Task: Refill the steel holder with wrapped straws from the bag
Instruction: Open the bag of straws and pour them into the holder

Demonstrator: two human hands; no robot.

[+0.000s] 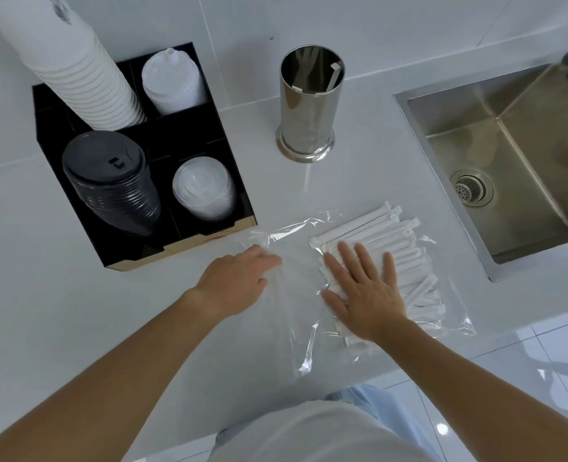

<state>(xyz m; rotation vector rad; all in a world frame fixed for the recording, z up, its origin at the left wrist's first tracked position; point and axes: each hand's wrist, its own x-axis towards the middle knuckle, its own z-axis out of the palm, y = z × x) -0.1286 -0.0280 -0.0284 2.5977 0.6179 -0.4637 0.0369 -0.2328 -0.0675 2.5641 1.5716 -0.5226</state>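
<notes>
A clear plastic bag lies flat on the white counter, with several white wrapped straws bunched in its right half. My right hand rests flat on the bag over the straws, fingers spread. My left hand pinches the bag's loose left end, fingers curled on the film. The steel holder stands upright behind the bag, apart from both hands; one or two wrapped straws lean inside it.
A black organizer at the left holds a tall stack of white cups, black lids and clear lids. A steel sink is sunk into the counter at the right. The counter's front edge runs just below the bag.
</notes>
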